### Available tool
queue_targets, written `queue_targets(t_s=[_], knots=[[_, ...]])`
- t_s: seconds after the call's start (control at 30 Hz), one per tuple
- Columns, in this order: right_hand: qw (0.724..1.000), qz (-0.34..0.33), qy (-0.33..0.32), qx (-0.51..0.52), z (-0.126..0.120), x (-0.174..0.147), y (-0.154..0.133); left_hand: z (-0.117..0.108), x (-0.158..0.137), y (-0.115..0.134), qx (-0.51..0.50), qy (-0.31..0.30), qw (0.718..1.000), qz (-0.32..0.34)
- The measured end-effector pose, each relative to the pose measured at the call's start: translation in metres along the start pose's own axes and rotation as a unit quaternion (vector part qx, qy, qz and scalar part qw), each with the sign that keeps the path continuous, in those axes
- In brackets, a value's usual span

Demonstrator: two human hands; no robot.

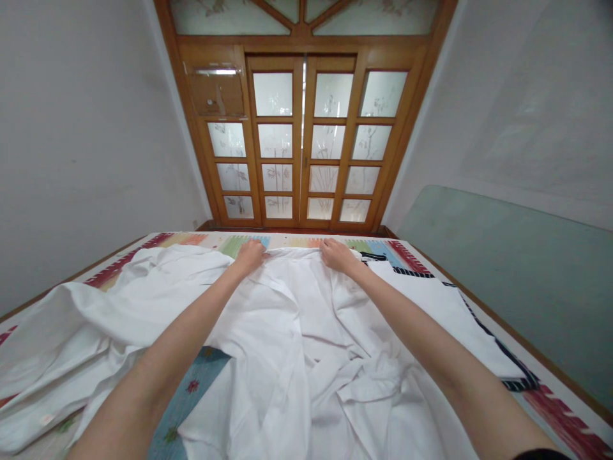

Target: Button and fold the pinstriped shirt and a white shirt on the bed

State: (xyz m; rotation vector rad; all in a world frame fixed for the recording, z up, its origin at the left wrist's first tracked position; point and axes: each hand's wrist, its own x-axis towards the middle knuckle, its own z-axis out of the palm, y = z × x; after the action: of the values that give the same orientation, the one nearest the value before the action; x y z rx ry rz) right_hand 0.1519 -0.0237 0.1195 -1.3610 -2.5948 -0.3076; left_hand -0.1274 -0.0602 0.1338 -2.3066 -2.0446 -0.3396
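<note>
A rumpled white shirt (292,338) lies spread in front of me, with loose folds down its middle and a cuff-like piece bunched at its lower right. At its far edge, a straight band runs between my two hands. My left hand (251,255) is closed on the left end of that band. On the right end, my right hand (336,254) pinches the fabric, knuckles up. Both arms reach forward over the cloth. More white fabric (158,294) lies crumpled to the left; whether it belongs to the same shirt I cannot tell.
Under the clothes is a patterned, multicoloured cloth (198,383) covering a bed-like surface. A folded white garment with black-and-white striped trim (460,326) lies at the right. A pale green panel (517,275) leans on the right wall. Wooden glazed doors (299,140) stand beyond the far edge.
</note>
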Motion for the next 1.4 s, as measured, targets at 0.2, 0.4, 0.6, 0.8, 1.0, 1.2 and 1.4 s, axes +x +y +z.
queue_targets(t_s=[0.2, 0.4, 0.6, 0.8, 1.0, 1.2, 1.4], knots=[[0.997, 0.064, -0.034, 0.009, 0.011, 0.008, -0.004, 0.004, 0.019, -0.004, -0.003, -0.072, 0.996, -0.049], [0.984, 0.138, -0.103, 0.043, 0.034, 0.019, -0.003, 0.013, 0.045, -0.006, -0.03, -0.113, 0.989, -0.093], [0.979, 0.178, -0.096, 0.031, 0.048, 0.028, -0.009, 0.031, 0.064, -0.001, -0.082, -0.071, 0.982, -0.152], [0.983, 0.149, -0.016, 0.109, 0.05, 0.037, -0.043, 0.053, 0.066, 0.006, -0.198, -0.072, 0.968, -0.137], [0.943, 0.167, -0.02, 0.289, 0.06, 0.05, -0.08, 0.062, 0.046, -0.01, -0.189, -0.056, 0.975, -0.106], [0.971, 0.102, -0.112, 0.185, 0.08, 0.038, -0.095, 0.068, 0.006, -0.037, -0.117, -0.097, 0.985, -0.082], [0.969, 0.089, -0.164, 0.161, 0.087, 0.022, -0.105, 0.071, -0.009, -0.047, -0.116, -0.103, 0.985, -0.072]])
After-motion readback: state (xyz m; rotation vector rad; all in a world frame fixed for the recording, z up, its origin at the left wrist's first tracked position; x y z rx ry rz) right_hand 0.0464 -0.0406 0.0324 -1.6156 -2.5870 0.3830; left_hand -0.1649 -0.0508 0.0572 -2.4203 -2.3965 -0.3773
